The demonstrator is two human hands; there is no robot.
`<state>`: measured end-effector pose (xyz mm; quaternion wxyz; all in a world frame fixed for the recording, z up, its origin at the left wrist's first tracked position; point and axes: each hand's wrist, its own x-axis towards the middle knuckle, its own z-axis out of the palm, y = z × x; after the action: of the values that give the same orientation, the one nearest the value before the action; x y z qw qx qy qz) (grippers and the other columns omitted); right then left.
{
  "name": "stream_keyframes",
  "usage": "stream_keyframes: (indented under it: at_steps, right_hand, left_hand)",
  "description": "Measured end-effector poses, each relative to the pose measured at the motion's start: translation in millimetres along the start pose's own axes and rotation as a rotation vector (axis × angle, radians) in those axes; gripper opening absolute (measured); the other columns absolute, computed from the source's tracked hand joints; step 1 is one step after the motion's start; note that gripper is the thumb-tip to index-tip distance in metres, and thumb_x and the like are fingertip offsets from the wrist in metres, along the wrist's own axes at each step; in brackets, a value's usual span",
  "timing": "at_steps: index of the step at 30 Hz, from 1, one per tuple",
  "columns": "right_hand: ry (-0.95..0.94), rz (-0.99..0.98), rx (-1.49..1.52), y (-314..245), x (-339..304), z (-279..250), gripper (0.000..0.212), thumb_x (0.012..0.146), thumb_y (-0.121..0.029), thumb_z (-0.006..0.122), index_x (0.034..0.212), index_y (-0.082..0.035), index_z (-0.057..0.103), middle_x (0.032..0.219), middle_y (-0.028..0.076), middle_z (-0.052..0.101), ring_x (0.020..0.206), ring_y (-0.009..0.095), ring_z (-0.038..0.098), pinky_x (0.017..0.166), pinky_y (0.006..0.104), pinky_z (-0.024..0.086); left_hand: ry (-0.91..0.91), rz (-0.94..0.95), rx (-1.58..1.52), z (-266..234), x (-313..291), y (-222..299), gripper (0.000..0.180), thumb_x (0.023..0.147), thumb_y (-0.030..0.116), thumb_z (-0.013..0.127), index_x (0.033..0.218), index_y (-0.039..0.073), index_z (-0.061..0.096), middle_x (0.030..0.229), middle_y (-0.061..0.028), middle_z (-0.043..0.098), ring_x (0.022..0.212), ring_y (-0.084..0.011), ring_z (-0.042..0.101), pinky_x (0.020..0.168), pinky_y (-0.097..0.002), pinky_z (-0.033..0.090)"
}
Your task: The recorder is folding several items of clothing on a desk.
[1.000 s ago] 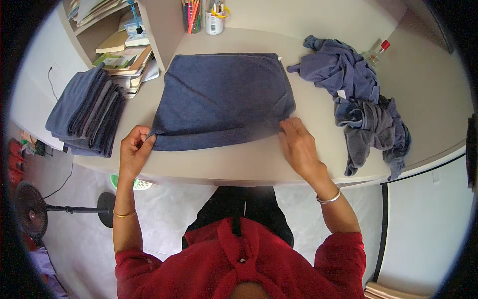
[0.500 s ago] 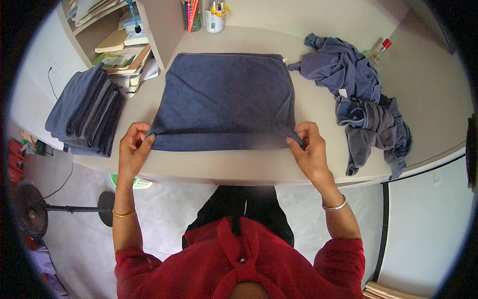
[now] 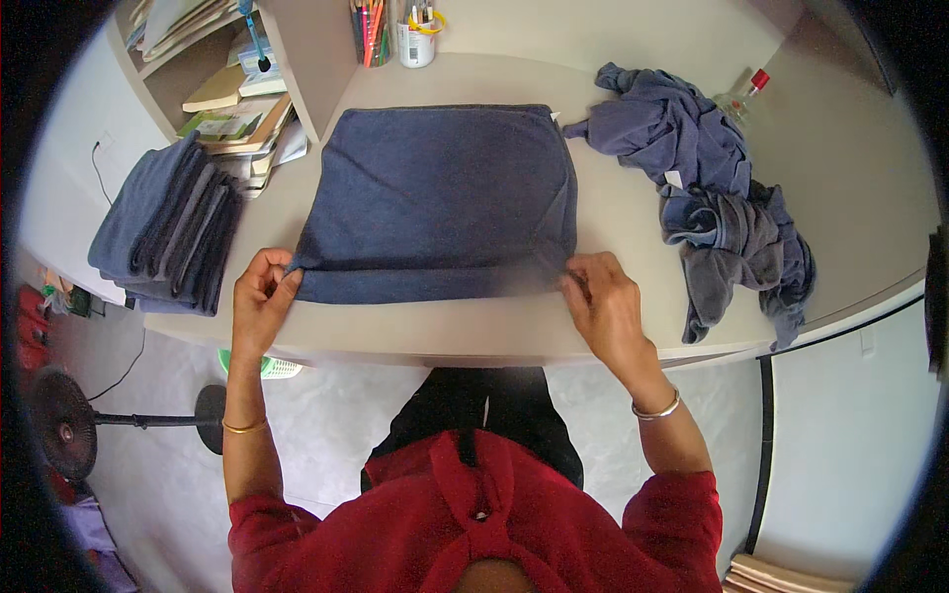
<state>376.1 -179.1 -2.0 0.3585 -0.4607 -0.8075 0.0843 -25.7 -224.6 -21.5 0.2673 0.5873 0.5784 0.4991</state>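
Observation:
A dark blue towel (image 3: 440,193) lies spread on the desk, its near edge turned up into a narrow band. My left hand (image 3: 263,298) pinches the near left corner of that band between thumb and fingers. At the near right corner, my right hand (image 3: 605,306) closes on the cloth, fingertips pressed together. To the left stands a pile of folded towels (image 3: 163,222) in dark blue and grey. On the right lie crumpled blue towels (image 3: 682,128) and, nearer to me, crumpled greyish towels (image 3: 736,247).
A shelf of books and papers (image 3: 242,119) stands at the back left. Behind the towel are a holder of coloured pencils (image 3: 372,35) and a white cup (image 3: 416,44). A clear bottle with a red cap (image 3: 743,94) sits back right. A black fan (image 3: 64,425) is on the floor.
My right hand has rolled inward over the band's right corner, its back now showing more. My left hand keeps its pinch, and the view has shifted slightly.

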Motion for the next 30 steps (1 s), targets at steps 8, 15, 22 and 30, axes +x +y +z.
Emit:
stream_keyframes:
  at_steps: [8, 15, 22, 30]
  right_hand:
    - [0.014, 0.321, 0.442, 32.3, 16.4, -13.4, 0.010, 0.090, -0.007, 0.053, 0.086, 0.001, 0.058, 0.081, 0.012, 0.062, 0.058, 0.016, 0.058, 0.051, 0.0277, 0.047]
    - [0.017, -0.036, 0.038, 2.1, 2.9, -1.2, 0.019, 0.078, -0.013, 0.070, 0.087, 0.001, 0.059, 0.076, 0.013, 0.057, 0.057, 0.023, 0.058, 0.051, 0.0313, 0.047]
    - [0.070, -0.166, -0.028, 36.0, 12.7, 9.1, 0.012, 0.081, -0.005, 0.061, 0.091, 0.001, 0.059, 0.080, 0.015, 0.059, 0.064, 0.030, 0.060, 0.057, 0.0360, 0.049]
    - [-0.080, 0.433, 0.716, 18.0, -8.1, -51.3, 0.012, 0.091, -0.005, 0.052, 0.101, 0.000, 0.057, 0.069, 0.001, 0.056, 0.054, 0.007, 0.053, 0.047, 0.0212, 0.042]
  left_hand:
    - [-0.030, 0.004, -0.037, 0.9, 2.9, 0.0, 0.012, 0.086, 0.001, 0.060, 0.096, 0.004, 0.054, 0.064, 0.0091, 0.040, 0.058, 0.0003, 0.034, 0.052, -0.0159, 0.028]
    - [-0.016, 0.054, 0.016, -2.7, 1.8, -2.7, 0.011, 0.086, 0.002, 0.060, 0.095, 0.004, 0.054, 0.066, 0.0088, 0.043, 0.060, 0.0004, 0.037, 0.053, -0.0161, 0.029]
    - [-0.032, -0.005, -0.049, 2.2, 1.1, 2.5, 0.007, 0.088, 0.002, 0.058, 0.094, 0.005, 0.054, 0.065, 0.0095, 0.041, 0.059, 0.0006, 0.035, 0.052, -0.0156, 0.028]
    - [-0.004, -0.210, -0.113, 2.2, -17.0, 46.3, 0.016, 0.084, 0.001, 0.060, 0.097, 0.007, 0.052, 0.061, 0.0093, 0.038, 0.054, -0.0005, 0.034, 0.048, -0.0174, 0.026]
